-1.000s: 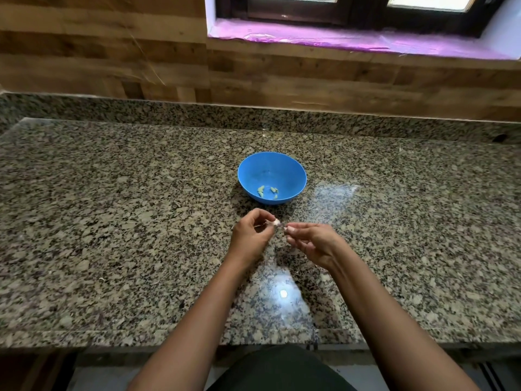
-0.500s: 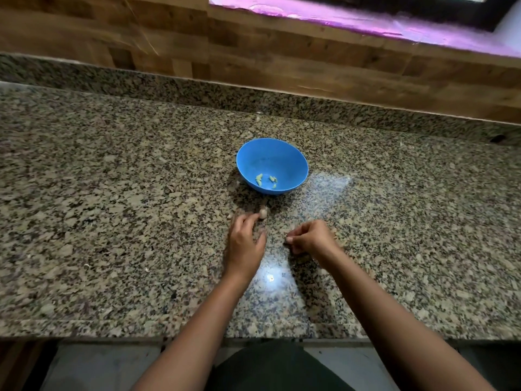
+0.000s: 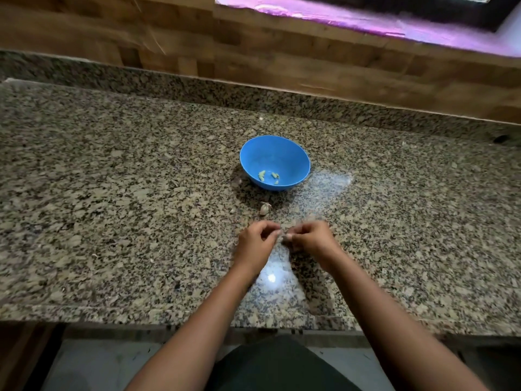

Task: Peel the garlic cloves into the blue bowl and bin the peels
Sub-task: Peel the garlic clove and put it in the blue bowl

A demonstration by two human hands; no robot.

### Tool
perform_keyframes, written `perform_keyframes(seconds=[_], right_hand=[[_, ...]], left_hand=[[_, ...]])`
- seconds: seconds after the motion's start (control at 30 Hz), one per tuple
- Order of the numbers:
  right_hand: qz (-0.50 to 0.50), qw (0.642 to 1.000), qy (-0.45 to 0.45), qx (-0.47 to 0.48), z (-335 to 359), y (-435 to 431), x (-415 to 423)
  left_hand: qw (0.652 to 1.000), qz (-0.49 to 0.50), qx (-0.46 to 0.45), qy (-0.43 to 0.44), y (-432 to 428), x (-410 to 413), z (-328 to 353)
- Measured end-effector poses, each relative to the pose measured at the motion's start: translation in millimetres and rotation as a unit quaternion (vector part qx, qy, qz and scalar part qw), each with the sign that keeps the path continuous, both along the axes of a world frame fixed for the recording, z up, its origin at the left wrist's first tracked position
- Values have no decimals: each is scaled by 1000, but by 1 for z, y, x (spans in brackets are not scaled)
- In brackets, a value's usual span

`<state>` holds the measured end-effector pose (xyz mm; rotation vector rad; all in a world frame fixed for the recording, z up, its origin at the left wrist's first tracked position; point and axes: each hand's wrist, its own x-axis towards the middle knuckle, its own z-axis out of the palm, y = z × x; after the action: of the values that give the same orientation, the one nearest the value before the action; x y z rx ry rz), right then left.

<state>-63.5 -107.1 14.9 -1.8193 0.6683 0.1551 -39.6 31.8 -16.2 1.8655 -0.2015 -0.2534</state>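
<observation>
Both hands meet low over the near middle of the counter, fingertips almost touching: the left hand [image 3: 255, 244] has its fingers curled inward with the thumb toward the right hand [image 3: 313, 239], whose thumb and fingers are pinched on a small scrap [image 3: 286, 237] too blurred to name. Whether the left fingers also grip that scrap cannot be told from the motion blur. Bare forearms run back from both hands to the bottom edge of the view, over a dark garment [image 3: 276, 368]. Beneath everything spreads the speckled granite counter [image 3: 112, 207], polished enough to show a bright spot of light just behind the hands and a paler sheen to the right of the bowl. Behind the counter rises a low granite upstand, then a wooden plank wall [image 3: 282, 57], and at the top right a window sill [image 3: 366, 21] covered with a purple film. On the counter, beyond the hands and well apart from them, stands the blue bowl [image 3: 290, 153], upright, with a few pale greenish peeled cloves [image 3: 267, 176] lying in its bottom. Between bowl and hands, nearer the bowl, one garlic clove [image 3: 264, 208] with its skin on lies on the granite. Just left of it is a small pale fleck [image 3: 233, 210], and another pale bit [image 3: 236, 180] sits beside the bowl's left side.
</observation>
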Motion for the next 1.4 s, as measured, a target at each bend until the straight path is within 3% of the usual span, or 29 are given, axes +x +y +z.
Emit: perform_keyframes(seconds=[0.03,0.1,0.17,0.27,0.4,0.77,0.9,1.17,1.27,1.4], right_hand=[[-58,990,-26,128,0,0,-6],[-136,931,-58,334,0,-1,-16],[-143,896,-79,413,3,0,-23],[-138,872,-104,459,10,3,-27],[-120,859,-127,482,14,1,-30],[-107,895,-142,408,24,2,-26],[-123,889,-152,413,29,3,-26],[-161,868,-142,448,31,3,-25],[-191,855,-141,461,27,-6,-24],[-173,877,-125,430,22,-14,-25]], left_hand=[[997,-14,-56,48,-3,-2,4],[975,-23,-175,133,-9,-7,14],[959,-22,-234,161,-14,-7,22],[962,-30,-234,135,-19,-3,31],[966,-41,-227,116,-22,-3,36],[987,-103,-107,65,-20,-2,37],[985,-123,-107,55,-23,-2,42],[989,-131,24,-65,-27,2,37],[988,-140,37,-48,-20,0,32],[994,-94,-28,52,-14,-5,25]])
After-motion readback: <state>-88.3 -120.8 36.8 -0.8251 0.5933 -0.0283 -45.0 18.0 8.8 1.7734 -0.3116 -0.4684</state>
